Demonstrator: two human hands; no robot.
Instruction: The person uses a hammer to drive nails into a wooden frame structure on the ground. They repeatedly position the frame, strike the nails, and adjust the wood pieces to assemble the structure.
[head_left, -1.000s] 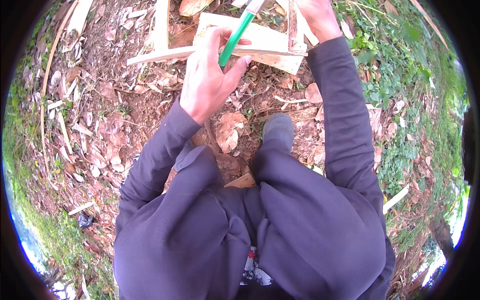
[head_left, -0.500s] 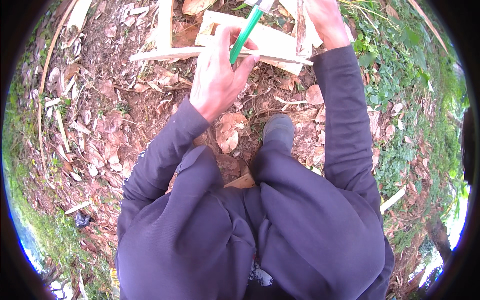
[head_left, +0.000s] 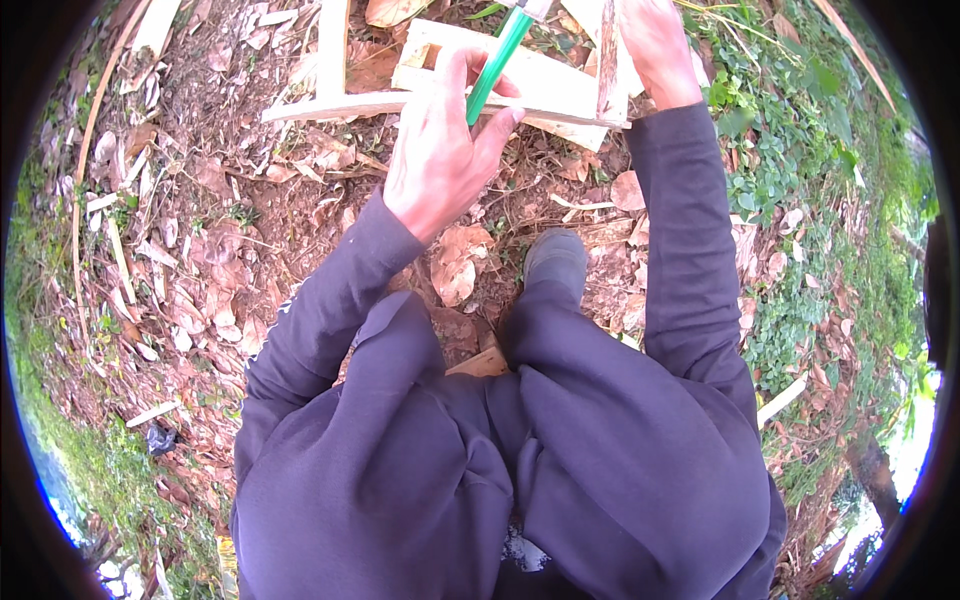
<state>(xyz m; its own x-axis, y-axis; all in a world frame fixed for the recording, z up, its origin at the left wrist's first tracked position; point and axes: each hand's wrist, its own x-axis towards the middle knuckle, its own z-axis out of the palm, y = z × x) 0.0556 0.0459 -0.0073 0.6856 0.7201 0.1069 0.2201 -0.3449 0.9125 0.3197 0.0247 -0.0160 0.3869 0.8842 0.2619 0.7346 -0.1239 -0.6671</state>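
My left hand grips a green-handled tool that slants up toward the top edge, its head cut off there. My right hand holds an upright thin wooden piece against pale wooden boards lying on the ground. A long pale slat runs across under my left hand. Both hands are over the boards, the left lower and to the left of the right.
The ground is brown soil with dry leaves and wood offcuts. My grey shoe stands below the boards. Green plants cover the right side, and another wood strip lies at lower right.
My left hand with the green tool has shifted slightly right and up along the boards. My right hand has stayed on the upright piece.
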